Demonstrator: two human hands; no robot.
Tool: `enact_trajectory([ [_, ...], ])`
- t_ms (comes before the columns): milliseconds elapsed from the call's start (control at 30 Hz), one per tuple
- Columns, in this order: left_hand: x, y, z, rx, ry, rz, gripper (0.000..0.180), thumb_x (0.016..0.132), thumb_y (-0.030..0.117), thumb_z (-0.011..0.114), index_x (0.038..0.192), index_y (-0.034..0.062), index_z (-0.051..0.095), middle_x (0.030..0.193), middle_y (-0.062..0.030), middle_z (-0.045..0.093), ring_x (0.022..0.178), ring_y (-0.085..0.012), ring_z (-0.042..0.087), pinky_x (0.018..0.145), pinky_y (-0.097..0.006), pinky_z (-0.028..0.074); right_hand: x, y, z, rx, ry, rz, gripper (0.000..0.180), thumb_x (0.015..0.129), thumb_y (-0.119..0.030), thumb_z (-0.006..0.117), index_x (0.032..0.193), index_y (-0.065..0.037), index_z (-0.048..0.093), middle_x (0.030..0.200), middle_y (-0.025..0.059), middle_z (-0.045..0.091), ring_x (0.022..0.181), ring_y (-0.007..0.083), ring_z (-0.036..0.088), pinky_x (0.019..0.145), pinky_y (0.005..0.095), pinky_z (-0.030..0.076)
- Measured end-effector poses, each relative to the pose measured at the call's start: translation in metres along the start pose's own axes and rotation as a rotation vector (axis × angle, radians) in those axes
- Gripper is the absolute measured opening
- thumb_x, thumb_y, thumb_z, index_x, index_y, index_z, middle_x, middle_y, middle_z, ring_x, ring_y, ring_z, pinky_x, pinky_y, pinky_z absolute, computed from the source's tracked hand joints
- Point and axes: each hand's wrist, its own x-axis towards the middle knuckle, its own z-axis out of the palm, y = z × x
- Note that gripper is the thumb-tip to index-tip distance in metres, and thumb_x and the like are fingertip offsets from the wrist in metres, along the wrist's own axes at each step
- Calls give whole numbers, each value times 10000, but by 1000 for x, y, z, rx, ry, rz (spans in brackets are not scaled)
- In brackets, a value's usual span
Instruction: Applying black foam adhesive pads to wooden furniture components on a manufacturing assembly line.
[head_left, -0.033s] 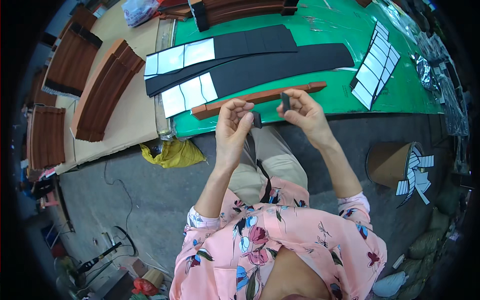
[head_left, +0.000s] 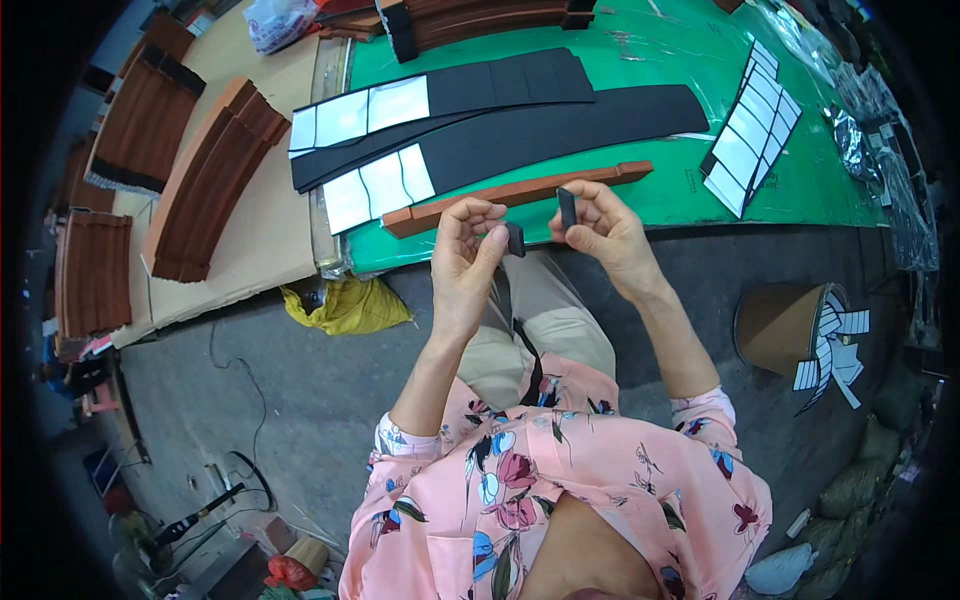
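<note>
My left hand (head_left: pixel 467 262) pinches a small black foam piece (head_left: pixel 515 240) between thumb and fingers. Opposite it, my right hand (head_left: pixel 607 235) grips a second thin black foam strip (head_left: pixel 567 208), held upright. The two pieces are apart, with a gap between my hands. Just beyond my hands a reddish-brown wooden strip (head_left: pixel 520 192) lies along the near edge of the green tabletop (head_left: pixel 650 215). Behind it rest long black foam sheets (head_left: pixel 560 128), partly covered by white backing paper (head_left: pixel 382 187) at their left ends.
Curved brown mouldings (head_left: pixel 215 180) stand on cardboard at the left. White-backed foam pieces (head_left: pixel 752 130) lie on the right of the table. A brown bin (head_left: pixel 770 328) with paper strips over its rim stands on the floor at right. A yellow sack (head_left: pixel 350 308) lies beneath the table edge.
My right hand has shifted slightly left and down, and its foam strip has turned to show more of its flat side. My left hand stays nearly still.
</note>
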Motion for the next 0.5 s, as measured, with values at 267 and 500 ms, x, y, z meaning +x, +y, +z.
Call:
enact_trajectory([
  [267,-15,-2,11,614,-181,191,186,817,88,625,994,67,574,1064,-93,542,989,-190,517,801,-309,412,-20,8,-21,201,38,22,324,834,-120,645,1112,-10,522,940,27,573,839,91,576,764,252,506],
  [500,8,-24,60,1400,-438,569,388,702,290,697,1049,147,599,1290,-113,441,1217,-291,386,979,-578,231,-18,-2,-109,-65,348,-50,274,840,-132,641,1087,-23,599,952,8,582,823,78,559,755,218,478],
])
